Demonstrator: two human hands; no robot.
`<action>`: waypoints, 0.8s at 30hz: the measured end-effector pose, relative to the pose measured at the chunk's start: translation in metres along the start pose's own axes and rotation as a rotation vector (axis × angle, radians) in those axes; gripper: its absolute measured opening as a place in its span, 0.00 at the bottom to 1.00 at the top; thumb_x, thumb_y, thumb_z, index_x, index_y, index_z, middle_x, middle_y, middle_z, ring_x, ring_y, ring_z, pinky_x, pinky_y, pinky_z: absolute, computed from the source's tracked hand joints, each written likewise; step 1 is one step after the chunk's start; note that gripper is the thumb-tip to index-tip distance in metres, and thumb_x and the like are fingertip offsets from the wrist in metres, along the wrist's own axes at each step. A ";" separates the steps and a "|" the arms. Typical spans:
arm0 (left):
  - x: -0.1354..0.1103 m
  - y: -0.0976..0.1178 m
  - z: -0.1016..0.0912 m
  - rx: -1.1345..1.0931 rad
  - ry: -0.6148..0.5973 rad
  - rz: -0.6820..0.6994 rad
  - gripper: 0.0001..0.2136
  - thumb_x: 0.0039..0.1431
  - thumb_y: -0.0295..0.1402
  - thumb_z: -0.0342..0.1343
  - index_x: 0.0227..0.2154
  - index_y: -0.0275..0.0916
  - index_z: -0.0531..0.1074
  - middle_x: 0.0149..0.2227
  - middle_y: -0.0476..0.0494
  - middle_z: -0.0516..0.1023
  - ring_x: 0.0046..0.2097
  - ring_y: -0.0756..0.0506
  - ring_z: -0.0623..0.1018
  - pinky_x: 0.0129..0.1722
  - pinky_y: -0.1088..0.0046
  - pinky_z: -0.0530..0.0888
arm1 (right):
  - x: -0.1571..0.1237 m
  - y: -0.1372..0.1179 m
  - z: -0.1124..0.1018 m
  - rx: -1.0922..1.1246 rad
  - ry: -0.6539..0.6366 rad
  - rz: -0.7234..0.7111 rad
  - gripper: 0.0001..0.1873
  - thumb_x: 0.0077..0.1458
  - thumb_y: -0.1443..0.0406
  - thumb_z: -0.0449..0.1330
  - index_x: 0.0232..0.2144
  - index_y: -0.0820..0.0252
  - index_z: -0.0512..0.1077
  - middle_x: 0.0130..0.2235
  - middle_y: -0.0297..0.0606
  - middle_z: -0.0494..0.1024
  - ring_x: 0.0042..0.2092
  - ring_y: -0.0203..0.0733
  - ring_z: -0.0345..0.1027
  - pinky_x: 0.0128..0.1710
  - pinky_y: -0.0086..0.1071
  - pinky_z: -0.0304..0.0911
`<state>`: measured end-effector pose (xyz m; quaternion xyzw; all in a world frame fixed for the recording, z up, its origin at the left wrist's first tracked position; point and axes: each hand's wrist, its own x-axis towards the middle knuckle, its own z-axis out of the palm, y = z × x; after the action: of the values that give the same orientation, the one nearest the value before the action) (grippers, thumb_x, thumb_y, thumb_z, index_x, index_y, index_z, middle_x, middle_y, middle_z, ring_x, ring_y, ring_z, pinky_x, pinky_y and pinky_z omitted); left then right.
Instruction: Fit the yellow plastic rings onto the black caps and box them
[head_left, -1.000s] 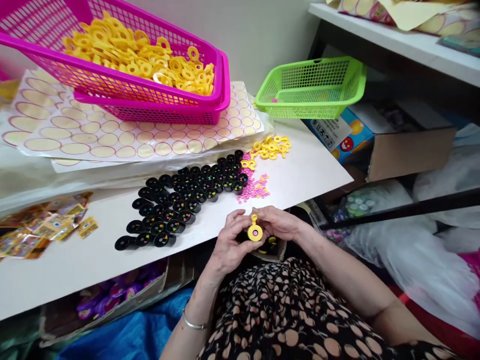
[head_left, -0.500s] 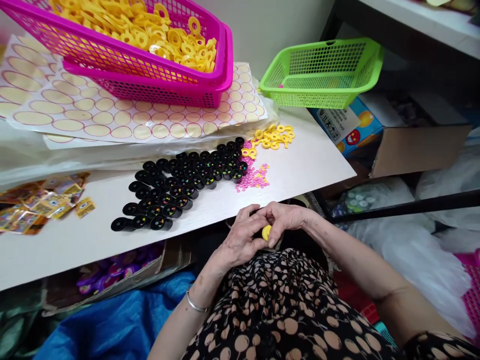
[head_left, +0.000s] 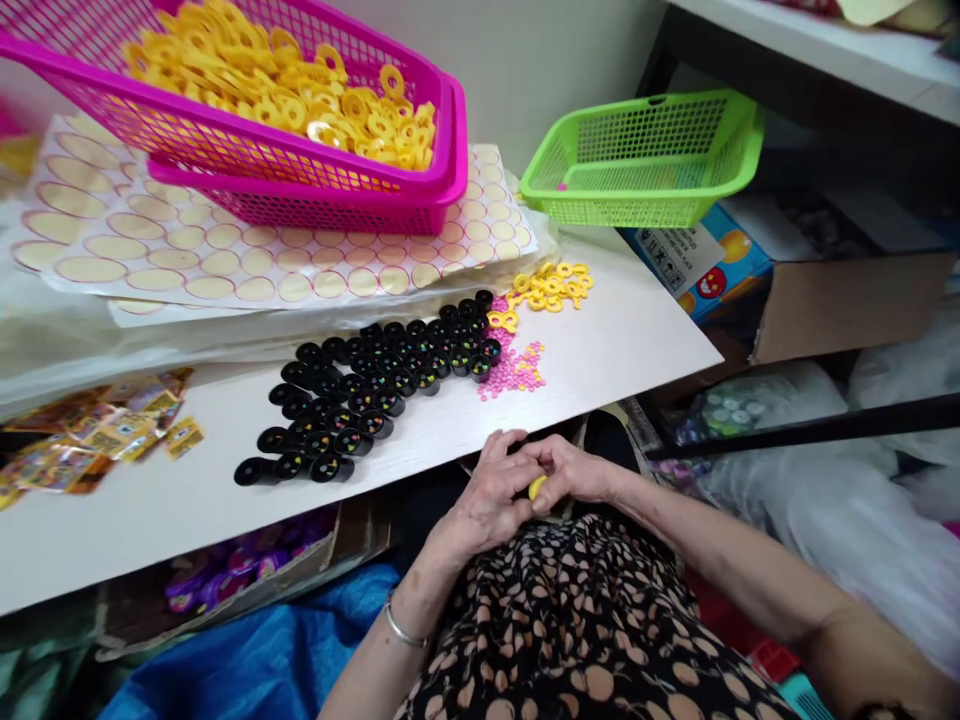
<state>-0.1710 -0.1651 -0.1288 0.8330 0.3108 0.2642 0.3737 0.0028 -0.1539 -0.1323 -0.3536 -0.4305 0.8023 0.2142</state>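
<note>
My left hand and my right hand meet in my lap, just below the table's front edge. Between their fingertips shows a small yellow plastic piece, pinched from both sides; most of it is covered by the fingers. On the table beyond my hands stand rows of short black plastic cups with coloured bits inside. Tiny pink beads, a few yellow among them, lie scattered to the right of the cups. A small pile of yellow rings with tabs sits behind the beads.
A magenta basket heaped with yellow rings stands at the back left on sticker sheets. A green basket is at the back right. Shiny printed cards lie at left. Boxes and bags fill the shelf at right.
The camera view has shifted slightly, so the table and baskets appear lower. Both hands stay together on the yellow piece, and less of it shows between the fingers.
</note>
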 end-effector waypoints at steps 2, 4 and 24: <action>-0.003 0.001 0.000 0.017 0.001 -0.007 0.08 0.49 0.27 0.56 0.34 0.41 0.74 0.34 0.44 0.77 0.54 0.38 0.63 0.58 0.54 0.52 | -0.001 0.003 0.005 0.038 -0.012 0.020 0.20 0.29 0.67 0.69 0.30 0.65 0.71 0.26 0.28 0.69 0.27 0.31 0.60 0.27 0.25 0.54; -0.004 0.003 0.002 0.047 0.021 -0.011 0.10 0.48 0.28 0.57 0.35 0.41 0.73 0.35 0.44 0.77 0.54 0.38 0.62 0.58 0.51 0.50 | -0.001 0.005 0.009 0.049 -0.041 0.015 0.21 0.28 0.67 0.69 0.31 0.65 0.72 0.27 0.29 0.70 0.29 0.32 0.61 0.27 0.24 0.54; 0.026 -0.044 -0.071 0.955 0.653 -0.565 0.11 0.53 0.35 0.52 0.37 0.36 0.71 0.52 0.32 0.66 0.51 0.33 0.61 0.44 0.54 0.60 | 0.010 0.001 -0.016 -1.300 0.205 0.114 0.07 0.46 0.64 0.61 0.29 0.61 0.72 0.29 0.41 0.75 0.34 0.43 0.68 0.31 0.29 0.54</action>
<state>-0.2152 -0.0904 -0.1169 0.6704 0.6994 0.2280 -0.0971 0.0086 -0.1390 -0.1432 -0.5078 -0.7852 0.3515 -0.0459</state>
